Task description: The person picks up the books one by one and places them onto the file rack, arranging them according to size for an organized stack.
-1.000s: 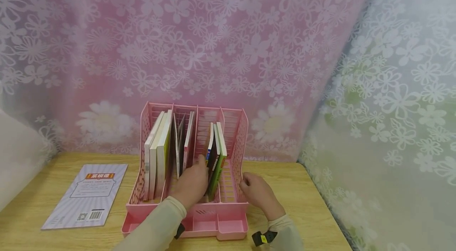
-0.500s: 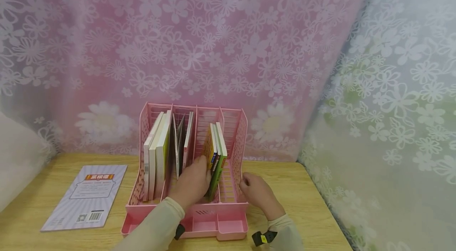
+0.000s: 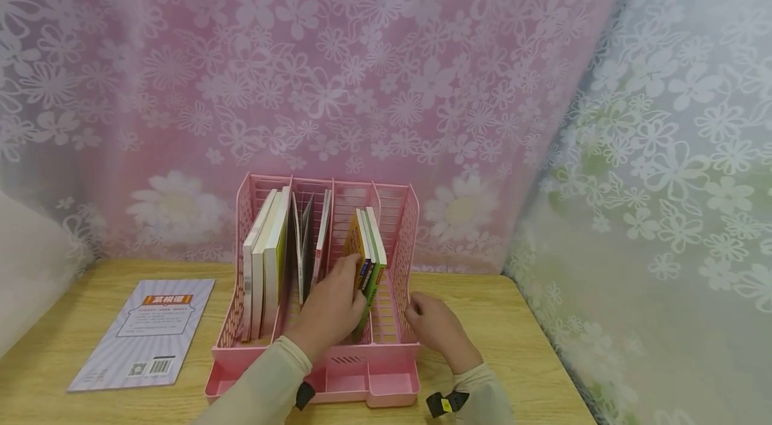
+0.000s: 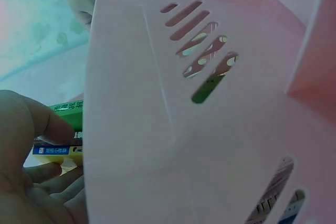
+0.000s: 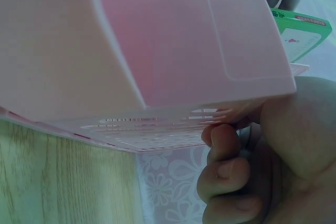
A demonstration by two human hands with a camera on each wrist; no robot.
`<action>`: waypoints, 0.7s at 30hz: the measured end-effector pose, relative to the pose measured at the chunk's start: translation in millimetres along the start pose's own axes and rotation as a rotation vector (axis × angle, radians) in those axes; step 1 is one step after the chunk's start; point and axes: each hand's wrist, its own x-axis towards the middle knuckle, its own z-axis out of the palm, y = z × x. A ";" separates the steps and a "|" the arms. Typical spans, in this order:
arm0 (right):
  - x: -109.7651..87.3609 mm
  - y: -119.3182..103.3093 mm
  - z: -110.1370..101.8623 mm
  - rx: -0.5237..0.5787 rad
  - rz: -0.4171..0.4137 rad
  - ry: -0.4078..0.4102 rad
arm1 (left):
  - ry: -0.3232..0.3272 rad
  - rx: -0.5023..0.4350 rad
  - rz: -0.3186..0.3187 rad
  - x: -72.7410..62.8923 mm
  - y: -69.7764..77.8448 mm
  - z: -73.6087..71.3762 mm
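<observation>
A pink desktop book rack (image 3: 350, 352) with several compartments stands on the table. My left hand (image 3: 328, 311) reaches into its third compartment and grips a small stack of thin books there, a yellow one (image 3: 354, 237) and a green one (image 3: 372, 281) among them. In the left wrist view my thumb (image 4: 55, 128) lies across the spines, with the other fingers below the yellow book (image 4: 52, 158). My right hand (image 3: 443, 331) is at the rack's right side wall; in the right wrist view its curled fingers (image 5: 226, 169) hold the latticed wall.
Thick books (image 3: 265, 271) fill the leftmost compartment, and thinner ones (image 3: 310, 244) lean in the second. A striped booklet (image 3: 147, 331) lies flat on the wooden table (image 3: 512, 324) to the left. A flowered curtain (image 3: 362, 76) hangs behind.
My left hand has shifted slightly right and up along the books, and the yellow cover has come into view. A thin book in the second compartment has moved slightly right. My right hand stays put.
</observation>
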 end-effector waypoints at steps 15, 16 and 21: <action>-0.5 -2.3 0.0 0.035 0.006 -0.007 | 0.231 0.020 0.378 -17.8 34.0 -75.0; -0.4 -2.2 0.6 0.034 0.005 -0.009 | 0.278 0.013 0.436 -17.4 37.1 -87.6; 0.5 -0.1 -0.1 0.029 0.009 -0.022 | 0.542 -0.064 0.538 -5.2 27.0 -141.0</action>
